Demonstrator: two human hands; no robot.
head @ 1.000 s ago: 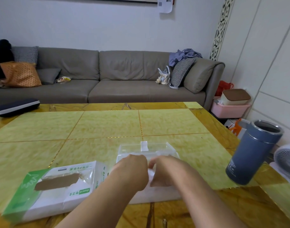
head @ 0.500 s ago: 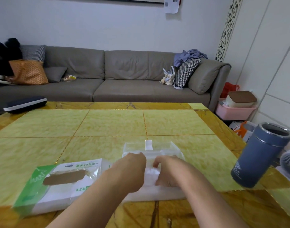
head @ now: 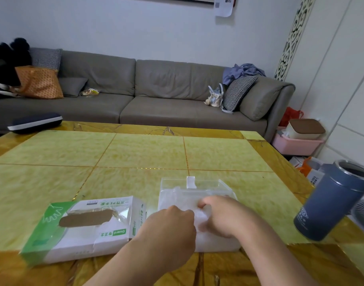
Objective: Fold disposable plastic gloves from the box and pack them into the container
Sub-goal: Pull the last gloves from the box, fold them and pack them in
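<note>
A clear plastic container with a white clasp stands on the yellow table, filled with crumpled clear plastic gloves. Both hands are over its near half. My left hand has its fingers curled onto the glove plastic. My right hand reaches in from the right, its fingers bent into the same plastic. The fingertips are hidden, so the exact hold is unclear. A green and white glove box with a torn oval slot lies just left of the container.
A blue-grey steel tumbler stands tilted in view at the table's right edge, beside a white fan. A dark case sits on the far left corner. A grey sofa runs behind the table.
Both hands have stayed over the container, shifting slightly while working the glove plastic. The view has panned a little left and down; the box and tumbler stay put.
</note>
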